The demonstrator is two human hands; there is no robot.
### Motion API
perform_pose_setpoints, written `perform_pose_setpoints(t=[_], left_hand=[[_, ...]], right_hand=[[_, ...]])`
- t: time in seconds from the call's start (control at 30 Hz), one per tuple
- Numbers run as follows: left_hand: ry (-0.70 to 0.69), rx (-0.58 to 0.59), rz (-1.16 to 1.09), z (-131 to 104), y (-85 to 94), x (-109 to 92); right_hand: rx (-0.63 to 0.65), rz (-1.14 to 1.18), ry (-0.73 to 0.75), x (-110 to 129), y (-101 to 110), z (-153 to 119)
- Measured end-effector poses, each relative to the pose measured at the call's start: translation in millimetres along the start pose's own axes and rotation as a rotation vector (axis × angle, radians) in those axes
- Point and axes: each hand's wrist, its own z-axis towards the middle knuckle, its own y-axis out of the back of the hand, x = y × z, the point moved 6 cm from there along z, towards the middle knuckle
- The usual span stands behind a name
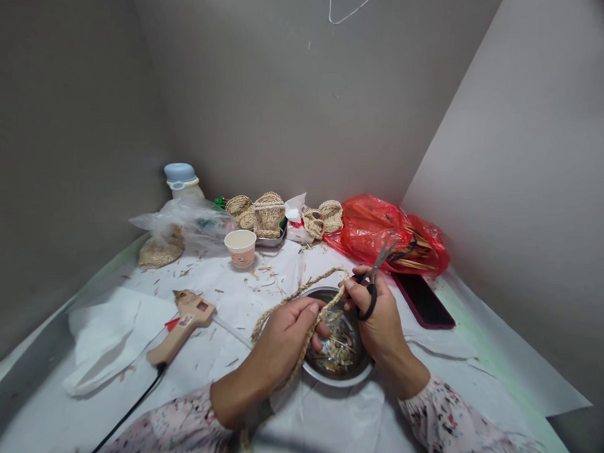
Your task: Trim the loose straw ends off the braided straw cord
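Note:
My left hand (291,333) is closed on a braided straw cord (304,352), pinching it between thumb and fingers. The cord loops up and around behind that hand, and its tail hangs down toward the table's front edge. In my right hand (381,317) are scissors (375,273) with black handles, their blades pointing up and away. The right thumb and fingertips also meet the cord at the top of its loop. Beneath both hands sits a metal bowl (338,380) with straw clippings in it; the hands partly cover it.
A hot glue gun (187,328) with a cord lies at left beside white paper (121,339). Farther back stand a paper cup (241,249), a clear plastic bag (192,218), woven straw pieces (269,215) and a red bag (369,223) of straw. A phone (423,302) lies at right.

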Motion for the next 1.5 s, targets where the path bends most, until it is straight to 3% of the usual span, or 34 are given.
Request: perform_pose_setpoints(t=[0.17, 0.37, 0.8, 0.97, 1.1, 1.17, 1.3, 1.5], left_hand=[[-0.082, 0.009, 0.099, -0.2, -2.4, -3.3], [-0.135, -0.107, 0.202, 1.0, 3.8, -5.2], [-0.092, -0.180, 0.103, 0.1, 8.4, -8.6], [-0.104, -0.244, 0.121, 2.0, 15.6, -4.9], [-0.100, -0.276, 0.142, 3.5, 18.6, -2.1], [-0.095, -0.282, 0.143, 3.4, 18.7, -2.2], [-0.072, -0.294, 0.170, 1.9, 19.0, -3.7], [-0.052, -0.303, 0.175, 1.7, 19.5, -3.2]], right_hand=[[0.019, -0.025, -0.008, 0.3, -2.1, -0.5], [0.000, -0.064, -0.007, 0.1, -1.8, -1.6], [0.030, -0.259, 0.064, 10.0, -5.3, -1.7], [0.055, -0.659, 0.276, 52.0, 0.4, -6.5], [0.436, -1.128, 0.425, 73.3, -7.2, -21.7], [0.527, -1.339, 0.410, 73.2, -3.6, -27.8], [0.498, -1.624, 0.347, 68.5, 3.5, -31.2], [0.485, -1.774, 0.237, 61.7, -1.5, -28.4]])
